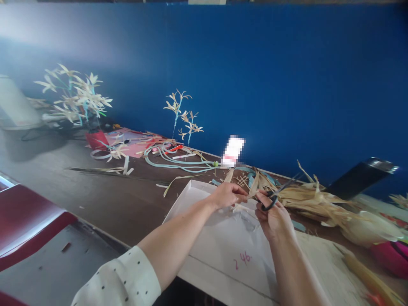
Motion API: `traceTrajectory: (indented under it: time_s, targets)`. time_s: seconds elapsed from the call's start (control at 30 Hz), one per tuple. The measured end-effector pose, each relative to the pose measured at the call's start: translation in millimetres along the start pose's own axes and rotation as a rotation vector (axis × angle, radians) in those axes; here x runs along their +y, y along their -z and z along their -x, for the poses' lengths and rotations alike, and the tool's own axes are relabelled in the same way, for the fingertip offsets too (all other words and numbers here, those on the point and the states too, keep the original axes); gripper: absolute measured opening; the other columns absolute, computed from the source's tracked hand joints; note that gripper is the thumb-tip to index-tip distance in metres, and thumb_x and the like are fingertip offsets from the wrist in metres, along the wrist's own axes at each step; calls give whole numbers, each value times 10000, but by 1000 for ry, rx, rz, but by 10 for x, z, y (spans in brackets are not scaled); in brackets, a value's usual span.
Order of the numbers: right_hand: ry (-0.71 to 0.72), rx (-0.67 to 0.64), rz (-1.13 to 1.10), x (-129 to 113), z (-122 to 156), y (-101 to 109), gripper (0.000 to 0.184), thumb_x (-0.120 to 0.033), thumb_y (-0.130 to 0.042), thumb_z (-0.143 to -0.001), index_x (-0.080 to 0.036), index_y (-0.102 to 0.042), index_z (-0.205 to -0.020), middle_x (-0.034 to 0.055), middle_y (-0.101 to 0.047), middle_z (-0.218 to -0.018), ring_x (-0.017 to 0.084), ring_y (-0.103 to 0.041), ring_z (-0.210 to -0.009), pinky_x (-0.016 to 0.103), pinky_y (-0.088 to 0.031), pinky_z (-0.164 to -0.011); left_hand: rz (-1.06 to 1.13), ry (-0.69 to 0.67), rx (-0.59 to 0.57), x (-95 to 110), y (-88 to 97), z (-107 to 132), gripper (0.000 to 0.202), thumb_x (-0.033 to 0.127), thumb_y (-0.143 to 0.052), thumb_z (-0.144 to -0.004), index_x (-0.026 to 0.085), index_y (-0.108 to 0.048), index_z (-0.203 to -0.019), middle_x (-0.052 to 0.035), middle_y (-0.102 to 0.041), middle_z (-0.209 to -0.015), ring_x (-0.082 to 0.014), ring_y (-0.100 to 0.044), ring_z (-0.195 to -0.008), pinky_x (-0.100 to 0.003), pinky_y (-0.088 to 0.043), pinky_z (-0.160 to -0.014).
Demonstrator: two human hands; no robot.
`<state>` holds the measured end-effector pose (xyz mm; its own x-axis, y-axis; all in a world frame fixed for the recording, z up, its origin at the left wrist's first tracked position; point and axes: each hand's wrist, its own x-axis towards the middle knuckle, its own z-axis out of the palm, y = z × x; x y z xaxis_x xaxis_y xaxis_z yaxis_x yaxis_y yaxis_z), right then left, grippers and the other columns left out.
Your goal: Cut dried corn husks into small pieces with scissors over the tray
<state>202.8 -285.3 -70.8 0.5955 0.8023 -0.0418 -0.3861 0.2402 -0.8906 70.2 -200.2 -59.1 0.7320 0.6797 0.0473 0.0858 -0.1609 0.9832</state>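
Observation:
Over a shallow white box lid (204,244), both my hands are close together. My left hand (228,195) pinches the edge of a pale dried corn husk piece (254,188), its fingers pressed together. Black-handled scissors (270,201) hang in my right hand (272,214), with their blades pointing up and away to the right. The thumb and fingertips of that hand also reach the husk piece. Small pale scraps (239,208) lie in the lid beneath my hands. Exactly how the husk is gripped between the fingertips is too small to make out.
Right of my hands lies a heap of dried husks (306,197), beside a dark cylinder (361,176). Looped pale-blue cord (168,163) and a glowing, blurred-out phone-like screen (234,151) sit behind. Husk flowers (79,97) stand at the left, before a blue partition (270,76).

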Motion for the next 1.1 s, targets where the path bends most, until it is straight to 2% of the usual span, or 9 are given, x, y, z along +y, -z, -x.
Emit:
traceTrajectory:
  time_s: [0.23, 0.4, 0.53, 0.77, 0.97, 1.1]
  targets:
    - [31, 80, -26, -36, 10, -37, 307, -173, -798, -512, -150, -644, -777, -76, -434, -473, 18, -289, -382, 138, -178, -317, 5, 13, -9, 16, 0, 6, 274, 299, -660, -654, 143, -702, -875, -51, -649, -775, -111, -526, -632, -206, -422, -517]
    - [82, 166, -43, -77, 14, -69, 339, -162, -790, -479, -154, -636, -780, -73, -470, -490, 20, -299, -383, 146, -176, -324, -13, 51, -65, -3, 13, 1, 272, 259, -641, -670, 145, -702, -910, -53, -652, -795, -92, -516, -611, -197, -424, -524]
    - [123, 182, -58, -77, 6, -64, 331, -148, -790, -493, -147, -640, -788, -71, -477, -496, 18, -295, -390, 143, -177, -325, -6, 106, -10, -29, 13, -29, 280, 244, -636, -659, 151, -696, -917, -50, -657, -830, -104, -541, -670, -192, -430, -531]
    - [169, 183, 30, -43, 21, -56, 308, -194, -793, -544, -152, -659, -818, -63, -481, -533, 23, -333, -409, 144, -215, -343, 65, 93, 112, -59, 17, -56, 277, 325, -620, -683, 163, -680, -900, -46, -659, -842, -102, -539, -685, -192, -429, -533]
    - [165, 115, 138, -4, 46, -44, 320, -264, -791, -576, -149, -667, -848, -64, -453, -490, 25, -316, -394, 153, -199, -353, 59, 3, 71, -28, 20, -9, 341, 433, -649, -662, 169, -688, -873, -36, -640, -795, -102, -525, -675, -195, -421, -537]
    - [134, 36, 195, 14, 55, -44, 310, -294, -786, -590, -147, -667, -835, -73, -415, -459, 24, -289, -383, 164, -178, -358, 45, -20, 44, -19, 23, 1, 329, 427, -654, -663, 165, -691, -859, -39, -641, -796, -103, -526, -658, -200, -417, -535]
